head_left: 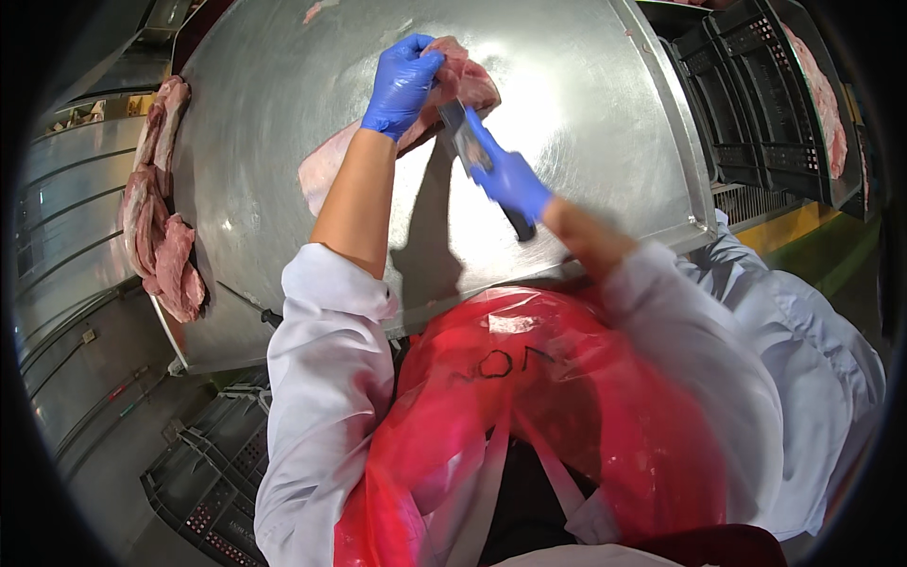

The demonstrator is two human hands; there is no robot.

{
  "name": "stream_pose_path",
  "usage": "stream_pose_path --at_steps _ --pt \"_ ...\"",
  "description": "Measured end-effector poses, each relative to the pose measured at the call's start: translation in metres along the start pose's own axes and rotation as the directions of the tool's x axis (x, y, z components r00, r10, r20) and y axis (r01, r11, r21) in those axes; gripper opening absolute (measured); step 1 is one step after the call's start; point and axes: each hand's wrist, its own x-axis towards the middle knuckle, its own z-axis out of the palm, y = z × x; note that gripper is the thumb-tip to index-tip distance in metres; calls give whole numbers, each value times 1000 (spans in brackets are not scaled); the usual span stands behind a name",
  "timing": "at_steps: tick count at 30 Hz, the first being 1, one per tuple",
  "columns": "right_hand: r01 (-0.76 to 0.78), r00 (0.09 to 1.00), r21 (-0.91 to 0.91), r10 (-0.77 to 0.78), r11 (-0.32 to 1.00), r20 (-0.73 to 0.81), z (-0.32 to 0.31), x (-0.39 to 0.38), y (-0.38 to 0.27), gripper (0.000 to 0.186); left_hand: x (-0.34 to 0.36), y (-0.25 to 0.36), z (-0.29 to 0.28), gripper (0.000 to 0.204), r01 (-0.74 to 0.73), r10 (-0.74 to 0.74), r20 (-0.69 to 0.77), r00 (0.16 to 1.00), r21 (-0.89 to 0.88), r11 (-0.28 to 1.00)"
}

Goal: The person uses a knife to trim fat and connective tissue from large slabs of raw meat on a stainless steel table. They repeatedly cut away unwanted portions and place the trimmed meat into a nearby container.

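A long pale-pink cut of meat [326,170] lies slantwise on the metal table [586,142]. My left hand [402,85], in a blue glove, grips the redder far end of this meat, fingers closed on its edge. In my right hand [510,180], also gloved in blue, is a knife [460,137]; its blade rests against the meat just right of my left hand. The knife's black handle end sticks out below my palm. Slight motion blur covers the right hand and forearm. Part of the cut is hidden behind my left wrist.
Several strips of meat [156,227] lie along the table's left edge. Near them is a thin rod-like tool with a dark handle [271,318]. Black crates [756,113] stand at right, one with meat. Another black crate [213,482] sits lower left. White clothing [794,321] shows at right.
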Motion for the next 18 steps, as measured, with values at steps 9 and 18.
stream_pose_path --at_steps 9,18 --pt "203 979 -85 -205 976 -17 65 -7 43 66 -34 1 73 14 -332 271 -402 875 -88 939" --pt "85 990 -149 -100 985 -95 90 79 -26 70 -47 16 76 8 -407 356 -409 840 -43 912"
